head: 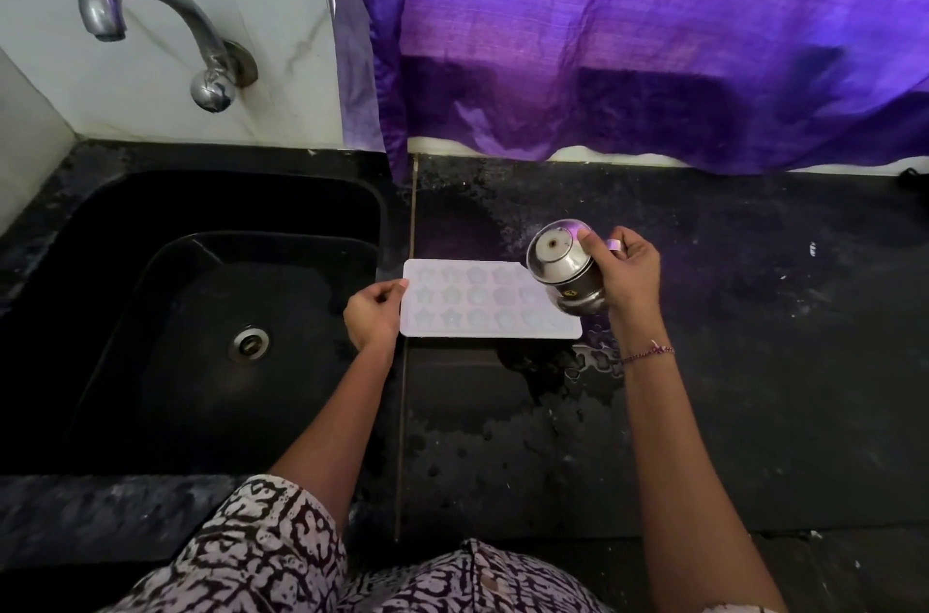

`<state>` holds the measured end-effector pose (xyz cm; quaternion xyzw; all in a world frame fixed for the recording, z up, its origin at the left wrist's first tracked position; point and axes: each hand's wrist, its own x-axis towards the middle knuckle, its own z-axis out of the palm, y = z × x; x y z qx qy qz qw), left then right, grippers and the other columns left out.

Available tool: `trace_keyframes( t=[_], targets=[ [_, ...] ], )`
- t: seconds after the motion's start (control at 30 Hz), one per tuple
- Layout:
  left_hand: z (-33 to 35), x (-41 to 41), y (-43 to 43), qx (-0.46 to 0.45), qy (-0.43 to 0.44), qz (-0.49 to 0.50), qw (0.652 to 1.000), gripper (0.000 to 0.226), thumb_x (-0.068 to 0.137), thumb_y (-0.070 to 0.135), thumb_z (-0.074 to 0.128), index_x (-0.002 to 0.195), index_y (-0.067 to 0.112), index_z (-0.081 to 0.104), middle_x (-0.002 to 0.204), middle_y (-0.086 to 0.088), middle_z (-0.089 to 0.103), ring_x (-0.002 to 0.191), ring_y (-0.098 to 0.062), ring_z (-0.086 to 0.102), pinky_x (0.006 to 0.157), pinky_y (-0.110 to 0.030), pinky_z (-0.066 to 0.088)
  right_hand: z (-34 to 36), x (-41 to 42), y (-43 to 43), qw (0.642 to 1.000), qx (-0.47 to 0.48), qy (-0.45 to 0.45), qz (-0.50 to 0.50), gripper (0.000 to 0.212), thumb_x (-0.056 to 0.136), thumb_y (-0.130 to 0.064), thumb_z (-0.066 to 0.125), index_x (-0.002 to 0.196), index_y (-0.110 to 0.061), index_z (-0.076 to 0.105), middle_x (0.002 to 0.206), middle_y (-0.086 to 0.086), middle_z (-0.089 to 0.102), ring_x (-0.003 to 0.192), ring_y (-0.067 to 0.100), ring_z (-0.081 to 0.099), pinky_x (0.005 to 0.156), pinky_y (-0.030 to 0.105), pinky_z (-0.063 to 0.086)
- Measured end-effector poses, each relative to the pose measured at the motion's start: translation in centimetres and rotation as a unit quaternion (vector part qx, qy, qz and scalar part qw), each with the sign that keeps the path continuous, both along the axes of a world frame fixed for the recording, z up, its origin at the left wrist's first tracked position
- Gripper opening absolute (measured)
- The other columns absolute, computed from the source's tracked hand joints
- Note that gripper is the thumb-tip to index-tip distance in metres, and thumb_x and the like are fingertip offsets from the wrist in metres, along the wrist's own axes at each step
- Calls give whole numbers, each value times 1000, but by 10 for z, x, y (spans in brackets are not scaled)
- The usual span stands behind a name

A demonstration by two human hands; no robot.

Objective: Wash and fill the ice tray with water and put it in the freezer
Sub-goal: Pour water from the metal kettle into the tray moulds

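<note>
A pale ice tray (482, 303) with star and flower shaped moulds lies flat on the dark counter, just right of the sink. My left hand (374, 313) pinches the tray's left edge. My right hand (626, 275) grips a small steel cup (563, 268), tipped over so its base faces up and its mouth points down at the tray's right end. The right end of the tray is partly hidden behind the cup.
A black sink (201, 311) with a metal drain (249, 343) lies to the left, under a steel tap (161, 29) on the white tiled wall. A purple curtain (653, 34) hangs behind the wet black counter (754, 361). Water puddles (593, 358) sit by the tray.
</note>
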<state>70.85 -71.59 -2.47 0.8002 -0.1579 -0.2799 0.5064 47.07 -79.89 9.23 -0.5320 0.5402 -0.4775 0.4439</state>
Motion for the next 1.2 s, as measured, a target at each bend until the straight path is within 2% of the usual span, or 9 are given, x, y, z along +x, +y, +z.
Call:
trace_keyframes(
  t=[0.13, 0.2, 0.43, 0.6, 0.8, 0.93, 1.2],
  targets=[
    [-1, -2, 3, -9, -37, -7, 999, 22, 85, 28, 69, 98, 12, 74, 91, -3, 74, 82, -15, 67, 74, -27, 54, -2, 9, 1, 999, 8, -20, 24, 45, 81, -11, 71, 58, -19, 33, 59, 3, 39, 60, 12, 39, 50, 20, 36],
    [-1, -4, 3, -14, -44, -5, 999, 22, 85, 27, 69, 98, 11, 74, 89, -4, 74, 81, -16, 68, 74, -27, 54, -3, 13, 0, 999, 7, -5, 41, 46, 81, -12, 71, 57, -20, 32, 58, 3, 37, 59, 13, 36, 52, 22, 34],
    [-3, -8, 3, -22, -75, 2, 997, 22, 87, 26, 66, 99, 9, 74, 85, -4, 72, 74, -12, 64, 71, -27, 53, -6, 27, 3, 996, -1, 44, 73, 50, 80, -10, 71, 56, -19, 29, 55, -1, 29, 52, 6, 25, 48, 16, 26],
    [-4, -8, 2, -29, -86, 3, 996, 20, 87, 26, 66, 96, 10, 74, 81, -3, 72, 73, -13, 64, 70, -28, 53, -13, 33, 1, 996, 8, 64, 68, 51, 80, -14, 72, 53, -21, 29, 52, -5, 30, 53, 8, 26, 53, 26, 27],
    [-5, -6, 2, -41, -91, -2, 995, 21, 86, 24, 68, 96, 8, 74, 77, 0, 69, 67, -10, 61, 61, -14, 45, -17, 38, -3, 994, 2, 92, 66, 50, 79, -17, 72, 53, -21, 30, 52, -2, 31, 56, 11, 27, 58, 28, 28],
    [-6, -6, 2, -52, -85, 2, 995, 19, 86, 23, 69, 95, 8, 74, 75, 2, 67, 66, -8, 60, 61, -12, 45, -18, 39, -5, 994, 5, 95, 58, 48, 79, -20, 73, 53, -21, 32, 52, -2, 34, 56, 12, 29, 58, 30, 31],
    [-11, -6, 1, -54, -81, 7, 995, 14, 85, 24, 69, 90, 12, 75, 70, 1, 67, 66, -17, 65, 66, -30, 56, -12, 32, -3, 992, 4, 116, 48, 48, 80, -18, 72, 54, -19, 32, 53, -2, 33, 54, 8, 27, 53, 25, 28]
  ],
)
